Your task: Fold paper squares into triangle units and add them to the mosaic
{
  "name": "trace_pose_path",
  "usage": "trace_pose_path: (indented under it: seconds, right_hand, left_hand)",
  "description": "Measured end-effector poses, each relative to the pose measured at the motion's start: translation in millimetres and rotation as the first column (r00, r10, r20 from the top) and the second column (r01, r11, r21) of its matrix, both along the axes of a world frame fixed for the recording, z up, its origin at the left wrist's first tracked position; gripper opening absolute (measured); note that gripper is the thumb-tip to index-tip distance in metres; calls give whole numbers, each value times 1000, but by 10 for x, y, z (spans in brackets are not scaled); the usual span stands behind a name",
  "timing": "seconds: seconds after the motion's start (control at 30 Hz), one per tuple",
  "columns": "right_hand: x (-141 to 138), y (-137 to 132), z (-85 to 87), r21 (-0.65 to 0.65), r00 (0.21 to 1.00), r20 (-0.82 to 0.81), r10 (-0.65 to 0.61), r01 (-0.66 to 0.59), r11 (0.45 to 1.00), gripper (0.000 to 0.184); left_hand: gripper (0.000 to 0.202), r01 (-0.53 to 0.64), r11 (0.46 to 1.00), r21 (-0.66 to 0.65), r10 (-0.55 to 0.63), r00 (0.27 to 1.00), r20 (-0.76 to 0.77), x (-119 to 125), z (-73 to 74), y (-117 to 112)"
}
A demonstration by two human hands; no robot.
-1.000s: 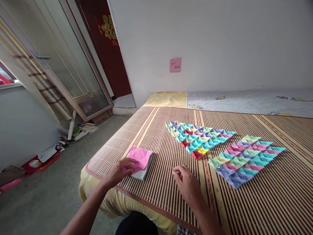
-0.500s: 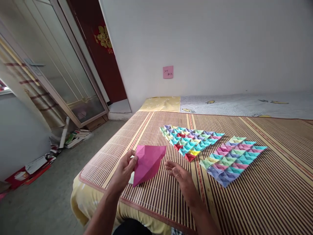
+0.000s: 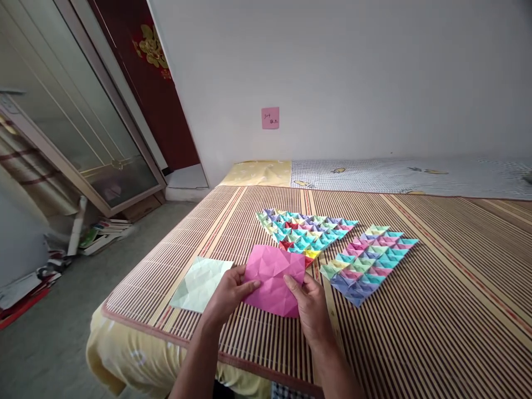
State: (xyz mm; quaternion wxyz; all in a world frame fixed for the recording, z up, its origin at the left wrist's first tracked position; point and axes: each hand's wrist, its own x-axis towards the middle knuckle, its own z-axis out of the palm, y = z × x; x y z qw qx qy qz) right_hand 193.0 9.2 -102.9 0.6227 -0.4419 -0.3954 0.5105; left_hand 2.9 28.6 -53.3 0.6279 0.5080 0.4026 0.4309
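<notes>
A creased square of pink paper (image 3: 272,282) is held up above the striped mat. My left hand (image 3: 230,291) pinches its left side, thumb on top and fingers behind. On the opposite side, my right hand (image 3: 310,302) grips the right edge the same way. A pale green sheet of paper (image 3: 201,282), also marked with fold lines, lies on the mat left of my left hand. Beyond the pink paper are rows of small folded paper boats in many colours (image 3: 307,227), partly covered by it. A second group of paper boats (image 3: 369,263) sits to the right.
The bamboo mat (image 3: 415,332) covers a bed, with a yellow sheet (image 3: 145,354) hanging over the near edge. A pink note (image 3: 270,118) is stuck on the white wall. Books (image 3: 103,233) lie on the floor by a glass door (image 3: 95,100) at left.
My right hand was apart from the pink paper and now grips its right edge. The paper is spread flatter and tilted toward me. The pale green sheet is now uncovered. The view has turned right.
</notes>
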Motion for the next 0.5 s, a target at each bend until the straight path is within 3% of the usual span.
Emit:
trace_pose_path:
  seconds: [0.27,0.5]
  right_hand:
    - [74,-22,53,-15,999,41,-6,7,1000,40]
    - [131,-36,116,-33,996,92,19,-16,999,39]
  left_hand:
    - [28,-93,996,-18,94,992,78,-82,-66,52]
    - [28,-105,992,-68,115,980,165,-142,-86,74]
